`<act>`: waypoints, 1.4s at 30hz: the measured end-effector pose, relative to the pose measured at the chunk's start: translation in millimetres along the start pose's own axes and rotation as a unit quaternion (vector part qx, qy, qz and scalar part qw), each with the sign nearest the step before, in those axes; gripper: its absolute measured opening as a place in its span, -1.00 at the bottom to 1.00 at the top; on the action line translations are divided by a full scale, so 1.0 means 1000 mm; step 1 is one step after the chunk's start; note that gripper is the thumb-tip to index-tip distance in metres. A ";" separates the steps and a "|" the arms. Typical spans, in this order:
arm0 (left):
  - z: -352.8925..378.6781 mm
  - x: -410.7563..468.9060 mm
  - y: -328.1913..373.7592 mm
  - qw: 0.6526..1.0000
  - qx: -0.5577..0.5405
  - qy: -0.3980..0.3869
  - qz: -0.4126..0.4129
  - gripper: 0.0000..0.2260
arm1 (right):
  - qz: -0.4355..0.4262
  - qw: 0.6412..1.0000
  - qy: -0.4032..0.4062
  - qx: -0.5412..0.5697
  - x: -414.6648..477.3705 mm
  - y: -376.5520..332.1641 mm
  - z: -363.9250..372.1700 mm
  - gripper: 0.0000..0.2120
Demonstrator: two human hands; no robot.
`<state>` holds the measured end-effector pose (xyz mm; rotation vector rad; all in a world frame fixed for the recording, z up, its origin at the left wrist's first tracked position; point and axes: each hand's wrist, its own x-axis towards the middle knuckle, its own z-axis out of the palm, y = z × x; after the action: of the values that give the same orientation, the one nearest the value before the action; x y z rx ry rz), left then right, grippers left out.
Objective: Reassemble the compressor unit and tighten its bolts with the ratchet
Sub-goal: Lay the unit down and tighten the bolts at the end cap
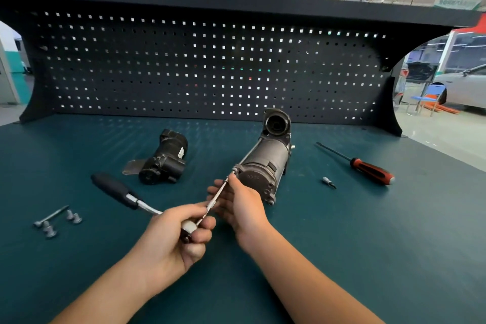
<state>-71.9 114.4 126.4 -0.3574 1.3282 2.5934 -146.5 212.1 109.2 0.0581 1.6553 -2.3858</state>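
Observation:
The grey compressor unit lies on its side in the middle of the bench. Its open round end faces the pegboard. My left hand grips the chrome head of the ratchet, whose black handle points up and to the left. A thin extension bar runs from the ratchet head to a long bolt at the near upper edge of the compressor. My right hand pinches that bar close to the bolt head. A black compressor part lies apart to the left.
Several loose bolts lie at the near left. A red-and-black screwdriver and a small socket bit lie to the right of the compressor. The dark pegboard walls off the back of the green bench.

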 end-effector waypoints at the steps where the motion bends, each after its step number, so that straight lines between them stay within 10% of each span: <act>1: -0.001 0.001 0.001 0.998 0.059 0.011 0.021 -0.81 | 0.002 1.000 0.000 -0.002 0.000 0.000 0.000 -0.70; 5: -0.008 -0.001 0.007 0.893 0.422 0.057 0.147 -0.70 | 0.019 1.000 -0.005 -0.012 -0.002 0.000 0.002 -0.70; 9: -0.012 0.003 -0.002 0.500 0.815 0.103 0.276 -0.51 | 0.040 0.999 -0.008 -0.013 -0.002 -0.001 0.000 -0.72; 11: -0.006 0.004 -0.006 0.406 0.863 0.103 0.283 -0.46 | 0.039 0.999 -0.009 -0.007 -0.001 0.000 0.000 -0.72; 13: -0.007 0.008 -0.004 0.446 0.844 0.106 0.278 -0.51 | 0.029 1.000 -0.008 -0.004 -0.001 0.001 0.000 -0.72; 18: -0.014 0.004 -0.001 0.863 0.475 0.030 0.169 -0.80 | 0.005 1.000 -0.009 -0.014 -0.002 0.003 0.000 -0.75; 21: -0.009 0.002 0.001 0.989 0.147 0.013 0.006 -0.85 | -0.002 1.000 -0.009 -0.002 -0.002 0.002 -0.002 -0.76; 24: -0.008 0.003 0.002 0.999 -0.012 0.016 -0.042 -0.86 | -0.004 1.000 -0.011 -0.015 -0.003 0.001 -0.001 -0.77; 29: -0.007 0.002 0.000 0.956 0.264 0.044 0.119 -0.63 | -0.007 1.000 -0.013 -0.017 -0.001 0.003 -0.002 -0.74; 31: -0.010 -0.001 0.003 0.830 0.513 0.048 0.214 -0.55 | -0.004 1.000 -0.015 -0.002 -0.001 0.004 -0.001 -0.74; 34: -0.010 -0.002 -0.002 0.507 0.799 0.062 0.318 -0.55 | 0.006 1.000 -0.001 0.006 -0.001 0.003 -0.002 -0.76; 36: -0.010 0.002 -0.008 0.446 0.823 0.057 0.347 -0.45 | 0.004 1.000 0.008 0.000 -0.002 0.003 -0.003 -0.76; 37: -0.012 0.006 -0.007 0.465 0.813 0.070 0.342 -0.40 | 0.001 1.000 0.007 0.002 -0.002 0.003 -0.003 -0.76; 42: -0.007 0.006 -0.005 0.839 0.499 0.060 0.209 -0.69 | -0.005 1.000 -0.008 0.000 -0.001 0.005 -0.004 -0.77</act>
<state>-75.4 112.7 116.6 -0.0300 2.7764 1.7253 -145.1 214.1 103.3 0.0307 1.6535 -2.3865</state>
